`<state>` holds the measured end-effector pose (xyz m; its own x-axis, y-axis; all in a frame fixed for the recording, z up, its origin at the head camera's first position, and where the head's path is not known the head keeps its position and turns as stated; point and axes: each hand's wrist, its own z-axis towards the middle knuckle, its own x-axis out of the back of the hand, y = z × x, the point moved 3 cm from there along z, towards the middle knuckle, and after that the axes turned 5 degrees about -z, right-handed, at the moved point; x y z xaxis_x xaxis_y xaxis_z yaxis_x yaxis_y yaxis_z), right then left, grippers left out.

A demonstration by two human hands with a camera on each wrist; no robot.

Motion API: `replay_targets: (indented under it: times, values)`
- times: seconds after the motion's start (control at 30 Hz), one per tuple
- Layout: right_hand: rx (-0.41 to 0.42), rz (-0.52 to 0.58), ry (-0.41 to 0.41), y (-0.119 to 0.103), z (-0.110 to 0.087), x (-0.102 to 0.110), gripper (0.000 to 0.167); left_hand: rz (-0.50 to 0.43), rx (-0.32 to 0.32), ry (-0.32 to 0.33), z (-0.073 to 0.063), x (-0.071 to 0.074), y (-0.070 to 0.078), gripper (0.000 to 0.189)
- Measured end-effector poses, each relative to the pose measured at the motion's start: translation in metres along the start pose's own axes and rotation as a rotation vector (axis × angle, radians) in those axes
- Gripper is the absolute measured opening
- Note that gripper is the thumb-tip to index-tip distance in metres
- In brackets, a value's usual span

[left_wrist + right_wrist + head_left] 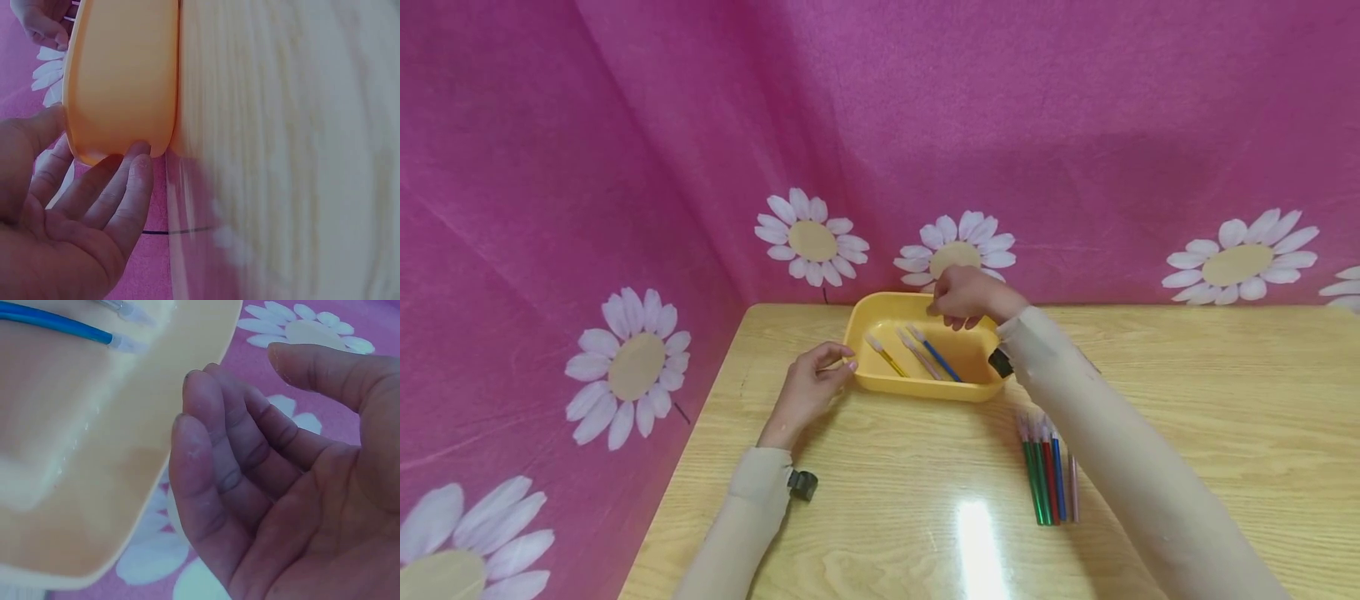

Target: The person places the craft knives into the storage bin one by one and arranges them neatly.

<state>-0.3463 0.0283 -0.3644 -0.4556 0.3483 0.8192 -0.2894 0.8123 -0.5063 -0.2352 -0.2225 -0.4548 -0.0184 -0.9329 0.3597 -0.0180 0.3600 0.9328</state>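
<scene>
A yellow plastic tray (936, 388) stands at the back of the table. My left hand (811, 385) holds its left end, with thumb and fingers against the rim and outer wall (128, 75). My right hand (967, 296) hovers over the tray's back rim, fingers loosely bent; the right wrist view shows no thing in that hand (275, 462). Inside the tray lie a yellow pen-like stick (886, 354), a pale pink one (919, 354) and a blue one (936, 354), all with clear tips. The blue stick (56, 322) also shows in the right wrist view.
Several similar sticks, green (1036, 479), red (1050, 479), blue (1059, 479) and pink (1073, 492), lie side by side near my right forearm. Behind the wooden table (880, 483) hangs a magenta cloth (1037, 125) with white flowers.
</scene>
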Motion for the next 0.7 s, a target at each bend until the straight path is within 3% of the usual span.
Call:
replay_targets:
  times: [0.3,0.7]
  values:
    - [0.009,0.065,0.044,0.012,-0.019,0.013,0.02,-0.004,0.02,-0.023,0.001,0.001,-0.002,0.037]
    - [0.021,0.043,0.052,0.022,-0.042,0.019,0.021,-0.027,0.025,-0.014,0.0,-0.001,-0.001,0.035]
